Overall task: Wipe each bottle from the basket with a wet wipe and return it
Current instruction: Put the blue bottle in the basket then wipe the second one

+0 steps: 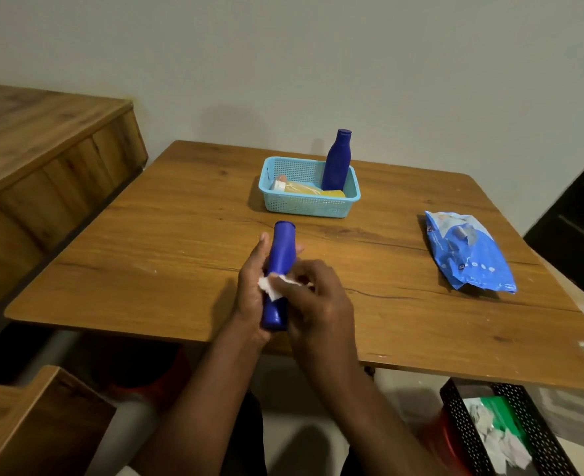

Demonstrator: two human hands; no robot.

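My left hand (251,290) grips a blue bottle (282,252) above the table's near edge, its cap end pointing away from me. A white wet wipe (272,285) is pressed against the bottle's lower half by my right hand (318,297). Farther back stands a light blue basket (309,202). Inside it a second blue bottle (336,161) stands upright at the right, and a yellow bottle (304,189) with a white cap lies on its side.
A blue pack of wet wipes (469,252) lies on the wooden table (146,242) at the right. A black mesh bin (500,434) with used wipes sits on the floor at lower right. Wooden furniture (43,159) stands to the left.
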